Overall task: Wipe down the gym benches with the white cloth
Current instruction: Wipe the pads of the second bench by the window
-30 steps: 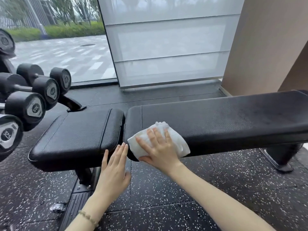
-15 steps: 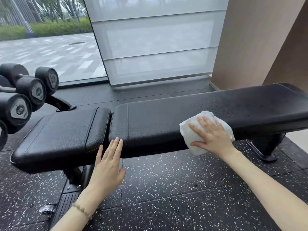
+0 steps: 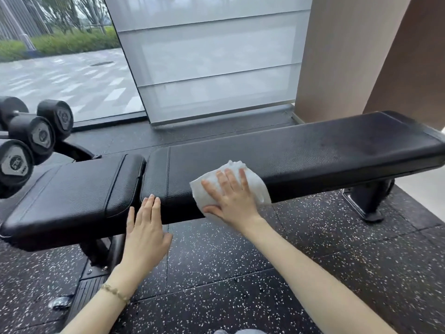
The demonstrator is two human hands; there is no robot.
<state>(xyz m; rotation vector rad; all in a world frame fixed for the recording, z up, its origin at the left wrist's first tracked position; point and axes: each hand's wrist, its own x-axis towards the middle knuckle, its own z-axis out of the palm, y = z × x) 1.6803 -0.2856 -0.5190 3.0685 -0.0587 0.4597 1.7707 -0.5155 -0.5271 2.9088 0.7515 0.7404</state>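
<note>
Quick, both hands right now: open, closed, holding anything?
Left hand: open, touching the near edge of the bench pad.
Right hand: open, pressing the white cloth flat on the bench pad.

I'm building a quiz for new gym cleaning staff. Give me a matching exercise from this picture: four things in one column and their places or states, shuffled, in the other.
Things
1. white cloth
2. left hand
3. right hand
4. dumbbells

Places or states
A. flat on the cloth, fingers spread
B. at the left edge of the view
C. draped over the near edge of the long bench pad
D. fingers straight at the pad's near edge, left of the cloth

Right pairs: 1-C, 2-D, 3-A, 4-B
</note>
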